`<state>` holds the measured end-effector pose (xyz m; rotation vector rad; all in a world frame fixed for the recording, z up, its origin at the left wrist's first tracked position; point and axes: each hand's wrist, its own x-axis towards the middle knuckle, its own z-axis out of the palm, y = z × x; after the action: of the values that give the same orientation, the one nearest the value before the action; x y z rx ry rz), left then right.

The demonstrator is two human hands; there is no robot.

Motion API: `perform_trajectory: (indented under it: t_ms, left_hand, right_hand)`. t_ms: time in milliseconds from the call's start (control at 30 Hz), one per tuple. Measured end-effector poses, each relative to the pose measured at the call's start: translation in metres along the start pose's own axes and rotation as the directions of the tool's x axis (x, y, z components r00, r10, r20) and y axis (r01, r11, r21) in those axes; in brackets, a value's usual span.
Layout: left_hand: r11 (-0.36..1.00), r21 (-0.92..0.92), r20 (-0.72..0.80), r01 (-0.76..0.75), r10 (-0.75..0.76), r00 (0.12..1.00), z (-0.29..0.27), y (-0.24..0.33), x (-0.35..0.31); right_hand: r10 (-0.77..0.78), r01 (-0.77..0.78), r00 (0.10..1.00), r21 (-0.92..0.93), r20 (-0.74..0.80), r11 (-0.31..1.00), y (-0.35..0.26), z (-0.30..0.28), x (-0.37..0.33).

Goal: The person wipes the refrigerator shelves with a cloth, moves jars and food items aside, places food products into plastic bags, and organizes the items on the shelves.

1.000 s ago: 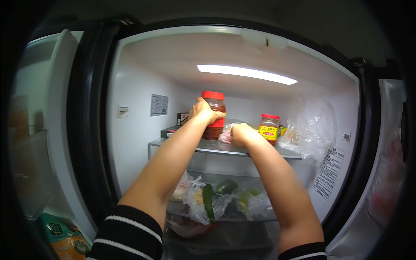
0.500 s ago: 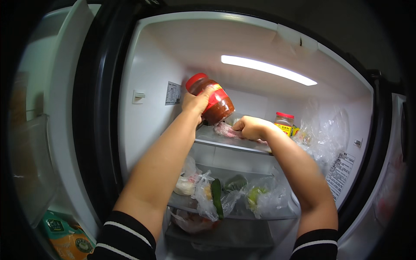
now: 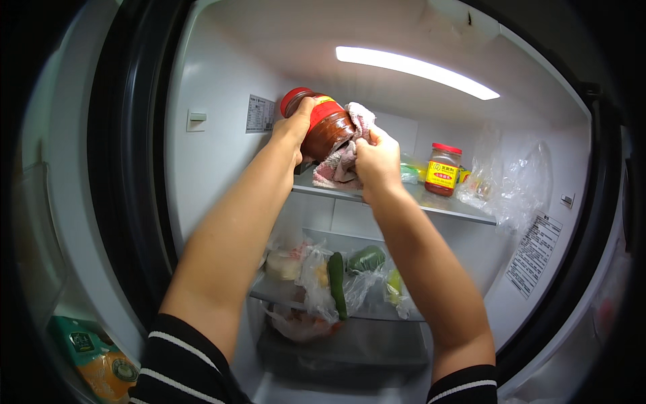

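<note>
My left hand [image 3: 294, 135] is wrapped round a large jar [image 3: 330, 133] with a red lid, a red label and reddish-brown contents. The jar is tilted above the top shelf of the open fridge, its lid toward the upper left. Closed on a pink and white cloth [image 3: 338, 166], my right hand [image 3: 378, 158] presses it against the jar's base. Part of the cloth hangs down close to the shelf's front edge. Some of the fingers on both hands are hidden.
A smaller red-lidded jar [image 3: 443, 170] stands on the top shelf [image 3: 410, 205], beside clear plastic bags [image 3: 515, 185]. Lower down, a shelf holds a cucumber [image 3: 336, 283] and several bagged foods. Door bins flank the fridge; a green and orange package [image 3: 97, 360] sits at lower left.
The cloth has been lifted off the shelf by my right hand and brought up against the jar's base. The jar is tipped further over. The view has shifted slightly.
</note>
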<state>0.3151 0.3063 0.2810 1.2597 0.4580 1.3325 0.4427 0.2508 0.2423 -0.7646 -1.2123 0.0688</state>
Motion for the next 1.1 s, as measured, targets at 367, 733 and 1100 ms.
perform_trajectory:
  t_ms: [367, 733, 1100]
  left_hand:
    - [0.999, 0.021, 0.159, 0.037, -0.039, 0.986, 0.000, -0.001, 0.011]
    - [0.991, -0.121, 0.233, 0.053, -0.023, 0.972, 0.004, 0.004, -0.008]
    - [0.992, -0.108, 0.383, 0.065, -0.019, 0.924, 0.002, 0.001, -0.002]
  right_hand:
    - [-0.459, 0.392, 0.886, -0.423, -0.066, 0.817, -0.024, 0.005, -0.041]
    - [-0.241, 0.354, 0.934, -0.766, 0.263, 0.538, -0.048, -0.027, -0.018]
    - [-0.139, 0.189, 0.948, -0.153, 0.286, 0.970, -0.043, -0.036, 0.017]
